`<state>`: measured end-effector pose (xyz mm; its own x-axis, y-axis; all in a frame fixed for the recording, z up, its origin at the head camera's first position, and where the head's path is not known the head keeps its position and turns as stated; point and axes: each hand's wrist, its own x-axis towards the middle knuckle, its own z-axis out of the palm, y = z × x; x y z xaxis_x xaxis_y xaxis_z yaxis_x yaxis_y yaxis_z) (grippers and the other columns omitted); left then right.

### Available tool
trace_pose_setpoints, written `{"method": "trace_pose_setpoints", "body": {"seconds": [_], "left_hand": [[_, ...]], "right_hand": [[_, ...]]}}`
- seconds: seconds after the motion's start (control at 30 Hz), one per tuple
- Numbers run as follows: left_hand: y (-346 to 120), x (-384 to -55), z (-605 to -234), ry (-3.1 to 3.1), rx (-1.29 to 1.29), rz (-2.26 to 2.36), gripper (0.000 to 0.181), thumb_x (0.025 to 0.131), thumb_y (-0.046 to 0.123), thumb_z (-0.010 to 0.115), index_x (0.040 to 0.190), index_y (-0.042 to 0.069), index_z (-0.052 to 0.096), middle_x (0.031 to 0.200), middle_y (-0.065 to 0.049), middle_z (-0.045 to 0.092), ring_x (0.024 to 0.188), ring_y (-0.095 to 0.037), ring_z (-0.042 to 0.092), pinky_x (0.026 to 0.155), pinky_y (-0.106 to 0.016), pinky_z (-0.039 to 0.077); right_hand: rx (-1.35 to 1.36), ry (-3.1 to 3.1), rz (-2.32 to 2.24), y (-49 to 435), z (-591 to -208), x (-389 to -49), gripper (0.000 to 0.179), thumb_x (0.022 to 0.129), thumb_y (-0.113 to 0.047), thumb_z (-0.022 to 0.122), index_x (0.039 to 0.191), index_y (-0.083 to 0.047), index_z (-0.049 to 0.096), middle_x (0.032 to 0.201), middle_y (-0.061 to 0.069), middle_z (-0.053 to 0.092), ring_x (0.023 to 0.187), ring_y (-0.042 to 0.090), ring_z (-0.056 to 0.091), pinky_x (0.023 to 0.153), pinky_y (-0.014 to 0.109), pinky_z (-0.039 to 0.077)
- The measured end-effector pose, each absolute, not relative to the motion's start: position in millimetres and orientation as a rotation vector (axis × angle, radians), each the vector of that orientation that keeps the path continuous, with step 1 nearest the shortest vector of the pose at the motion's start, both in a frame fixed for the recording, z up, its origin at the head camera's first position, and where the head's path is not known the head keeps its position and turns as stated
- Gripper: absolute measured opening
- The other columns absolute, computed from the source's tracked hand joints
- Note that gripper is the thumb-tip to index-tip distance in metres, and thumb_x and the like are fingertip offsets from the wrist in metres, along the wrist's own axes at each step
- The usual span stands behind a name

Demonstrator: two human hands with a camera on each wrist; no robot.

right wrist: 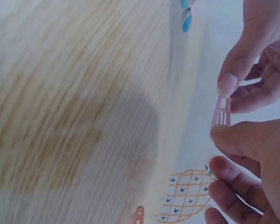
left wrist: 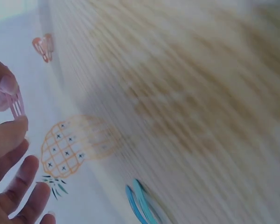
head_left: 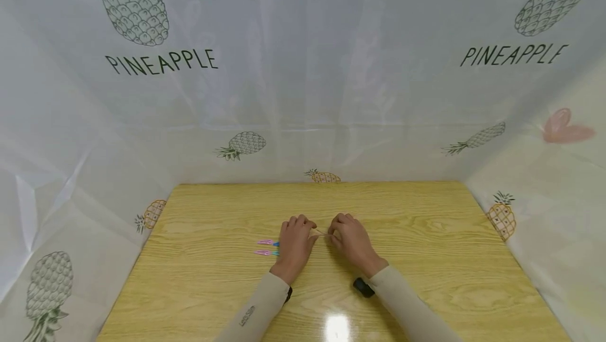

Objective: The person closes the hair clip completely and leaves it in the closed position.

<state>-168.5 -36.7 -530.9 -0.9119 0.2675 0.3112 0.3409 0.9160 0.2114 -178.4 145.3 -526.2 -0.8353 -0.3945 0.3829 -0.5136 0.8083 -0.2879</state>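
Close together over the table, my left hand (head_left: 295, 242) and right hand (head_left: 352, 239) pinch opposite ends of one pale pink snap hair clip (right wrist: 221, 114) between thumb and fingers. The clip (left wrist: 16, 103) also shows at the left edge of the left wrist view, its slotted middle visible between the fingertips. On the table left of my left hand lie pink hair clips (head_left: 262, 252), with a blue clip (left wrist: 134, 205) and a teal clip (left wrist: 143, 200) beside them, partly covered by that hand in the head view. Reddish clips (left wrist: 43, 47) lie farther off, beyond my right hand.
The wood-grain table (head_left: 199, 289) is bordered at the back and sides by a white cloth (head_left: 303, 79) printed with pineapples. A small black device (head_left: 363, 287) sits at my right wrist. Light glares off the table's front.
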Motion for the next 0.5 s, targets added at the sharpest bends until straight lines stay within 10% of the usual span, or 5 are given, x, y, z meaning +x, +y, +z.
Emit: {"method": "trace_pose_setpoints", "body": {"seconds": [0.5], "left_hand": [[-61.2,-158.6,-533.2,-2.724,-0.591,-0.354,0.013,0.097,0.03,0.078,0.105,0.021,0.082,0.111,0.004,0.064,0.102,-0.019,0.058,0.092,-0.038,0.05]], "right_hand": [[0.809,-2.609,0.567,133.0,-520.0,-169.5,0.019,0.082,-0.007,0.092,0.082,-0.011,0.074,0.096,0.003,0.065,0.087,0.023,0.063,0.091,0.045,0.059]]}}
